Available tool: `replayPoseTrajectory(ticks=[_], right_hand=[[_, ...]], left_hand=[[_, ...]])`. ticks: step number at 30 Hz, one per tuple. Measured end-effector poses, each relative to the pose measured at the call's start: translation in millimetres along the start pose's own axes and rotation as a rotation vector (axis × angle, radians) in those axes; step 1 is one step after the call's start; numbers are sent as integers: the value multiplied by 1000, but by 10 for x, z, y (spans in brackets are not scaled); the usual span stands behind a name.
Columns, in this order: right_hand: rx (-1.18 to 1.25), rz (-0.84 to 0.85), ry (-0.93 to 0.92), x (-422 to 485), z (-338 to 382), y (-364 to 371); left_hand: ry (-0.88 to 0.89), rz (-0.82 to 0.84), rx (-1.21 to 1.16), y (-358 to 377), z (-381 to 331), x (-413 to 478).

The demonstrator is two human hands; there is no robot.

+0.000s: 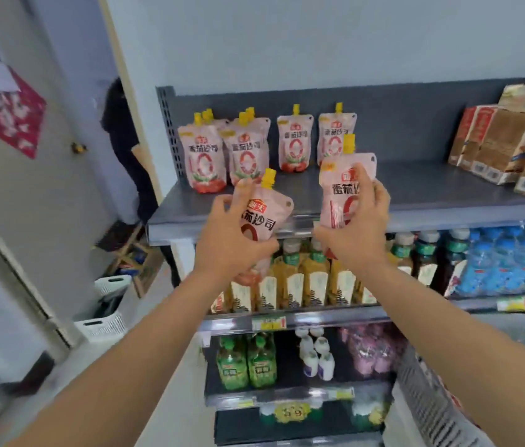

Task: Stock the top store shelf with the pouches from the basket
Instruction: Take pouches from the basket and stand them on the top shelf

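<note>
Just short of the top shelf (416, 188) edge, the left hand (233, 235) grasps the left pouch (266, 212) round its belly, tilted with its spout up. Beyond its fingertips stand the shelf pouches (206, 162), which look soft and top-heavy. If the left pouch is set down leaning or pushed in too hard, it would likely topple that row.

The right hand (357, 227) grasps the right pouch (346, 185) by its side, just in front of the rightmost standing one. A brush there could knock that one backward. A loose hold on slick film might also let a pouch slip toward the bottles (303, 279) under both hands.

Low to the left of the left hand, a white basket (106, 312) sits on the floor, its inside too dark to read. Under the right forearm lies a grey slatted basket (441, 401), contents unclear. I cannot tell which one feeds the task.
</note>
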State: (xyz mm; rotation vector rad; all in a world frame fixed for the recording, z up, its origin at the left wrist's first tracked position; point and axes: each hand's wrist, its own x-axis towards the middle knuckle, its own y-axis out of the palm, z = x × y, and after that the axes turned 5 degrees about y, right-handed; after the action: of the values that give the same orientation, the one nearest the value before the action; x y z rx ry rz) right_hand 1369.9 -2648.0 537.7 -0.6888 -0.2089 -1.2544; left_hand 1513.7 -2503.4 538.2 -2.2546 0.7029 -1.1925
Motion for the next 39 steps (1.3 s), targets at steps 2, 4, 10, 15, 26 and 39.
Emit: replayPoseTrajectory(ticks=[2, 4, 10, 15, 26, 39], right_hand=[[-6, 6, -42, 107, 231, 204], [-15, 16, -58, 240, 425, 383], [-17, 31, -84, 675, 624, 857], [-25, 22, -60, 1017, 545, 1232], [-58, 65, -117, 1302, 401, 1878], [-166, 39, -10, 1258, 490, 2222]], left_hand=[[-20, -98, 77, -275, 164, 164], [-43, -185, 119, -479, 309, 347], [-171, -336, 102, -686, 692, 895], [-261, -354, 125, -407, 1036, 1312], [-289, -375, 171, 71, 1366, 1740], [-104, -232, 127, -58, 1530, 1601]])
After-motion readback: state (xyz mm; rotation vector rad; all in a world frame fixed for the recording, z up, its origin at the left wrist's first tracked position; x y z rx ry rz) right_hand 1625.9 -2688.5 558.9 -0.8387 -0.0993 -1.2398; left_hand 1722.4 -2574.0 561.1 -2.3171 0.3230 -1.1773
